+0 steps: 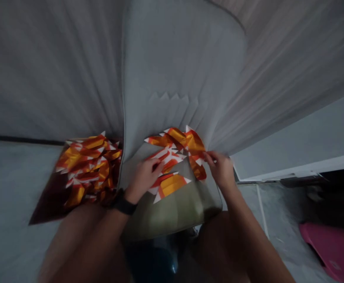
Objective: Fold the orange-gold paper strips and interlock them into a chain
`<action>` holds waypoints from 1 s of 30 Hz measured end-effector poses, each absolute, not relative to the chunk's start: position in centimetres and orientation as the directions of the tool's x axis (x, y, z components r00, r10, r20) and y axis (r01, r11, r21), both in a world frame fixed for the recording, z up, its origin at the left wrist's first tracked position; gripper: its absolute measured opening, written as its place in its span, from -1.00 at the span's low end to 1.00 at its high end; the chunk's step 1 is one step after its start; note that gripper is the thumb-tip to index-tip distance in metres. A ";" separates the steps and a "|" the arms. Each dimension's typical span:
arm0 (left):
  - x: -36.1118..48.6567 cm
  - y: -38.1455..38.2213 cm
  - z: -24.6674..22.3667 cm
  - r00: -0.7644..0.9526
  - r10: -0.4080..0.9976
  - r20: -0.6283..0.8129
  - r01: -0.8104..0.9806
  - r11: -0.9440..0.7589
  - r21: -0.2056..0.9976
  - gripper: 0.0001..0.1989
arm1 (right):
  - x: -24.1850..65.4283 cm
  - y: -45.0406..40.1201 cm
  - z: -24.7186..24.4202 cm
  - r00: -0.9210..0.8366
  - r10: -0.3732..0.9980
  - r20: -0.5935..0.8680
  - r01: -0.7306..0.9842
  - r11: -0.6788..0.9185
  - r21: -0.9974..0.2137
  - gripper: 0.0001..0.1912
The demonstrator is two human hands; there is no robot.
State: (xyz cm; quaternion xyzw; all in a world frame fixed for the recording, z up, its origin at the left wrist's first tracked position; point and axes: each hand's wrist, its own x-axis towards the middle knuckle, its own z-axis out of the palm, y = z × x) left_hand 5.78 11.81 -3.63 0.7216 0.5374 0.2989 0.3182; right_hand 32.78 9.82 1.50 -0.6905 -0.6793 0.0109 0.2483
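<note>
Several orange, gold and white folded paper pieces with pointed edges (174, 151) lie spread over an olive cloth on my lap (174, 210). My left hand (144, 179) rests on a white and orange piece, its fingertips pressed to the paper. A black wristband (125, 202) circles that wrist. My right hand (220, 169) pinches the edge of a gold and orange piece (197, 167) between thumb and fingers. Another gold-orange piece (170, 185) lies below my left fingers. To the left, a heap of similar pieces (88, 171) sits on a dark red sheet (50, 202).
Pleated grey fabric (178, 70) rises ahead and spreads to both sides. A white ledge (295, 169) runs along the right, with a dark gap beneath it. A pink object (331, 251) lies on the grey floor (275, 208) at lower right.
</note>
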 end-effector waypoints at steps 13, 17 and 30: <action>6.3 11.6 -3.6 0.253 0.965 0.069 0.537 -0.200 0.820 -0.65 | 31.4 18.8 4.6 0.046 0.977 0.207 0.985 -0.078 0.151 -0.63; 6.3 11.5 -3.4 0.257 0.964 0.073 0.546 -0.207 0.812 -0.66 | 31.2 12.4 0.7 0.006 0.961 0.276 1.000 -0.002 -0.015 -0.67; 3.8 13.3 -3.3 0.152 0.964 0.219 0.622 -0.265 0.736 -0.76 | 30.6 0.7 -7.9 -0.014 0.937 0.348 0.814 0.212 -0.540 -0.64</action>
